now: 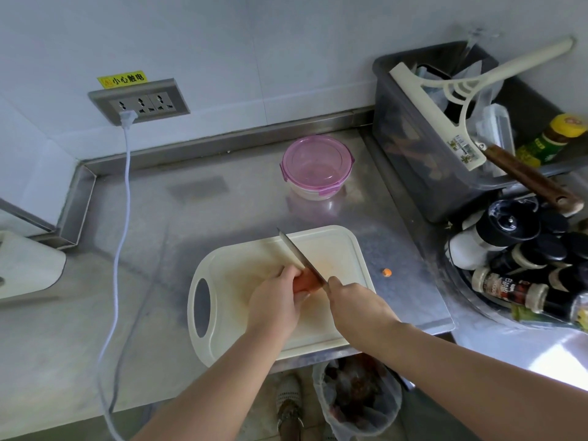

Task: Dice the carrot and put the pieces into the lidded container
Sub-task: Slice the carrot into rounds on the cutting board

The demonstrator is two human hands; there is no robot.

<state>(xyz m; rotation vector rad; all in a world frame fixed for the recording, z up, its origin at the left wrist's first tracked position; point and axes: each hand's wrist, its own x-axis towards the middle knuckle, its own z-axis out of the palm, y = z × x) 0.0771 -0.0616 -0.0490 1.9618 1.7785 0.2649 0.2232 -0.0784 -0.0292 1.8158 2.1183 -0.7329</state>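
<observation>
The carrot (306,279) lies half hidden under the gripping left hand (276,302), the knife (299,256) handle buried in the right hand (353,302) fist beside those fingers.

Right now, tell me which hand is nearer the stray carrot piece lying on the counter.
Right. The right hand, gripping the knife, is just left of the carrot piece, over the right side of the cutting board; the left hand holds the carrot farther left.

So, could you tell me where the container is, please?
In the head view the container sits on the counter, behind the cutting board and left of the grey bin.
</observation>
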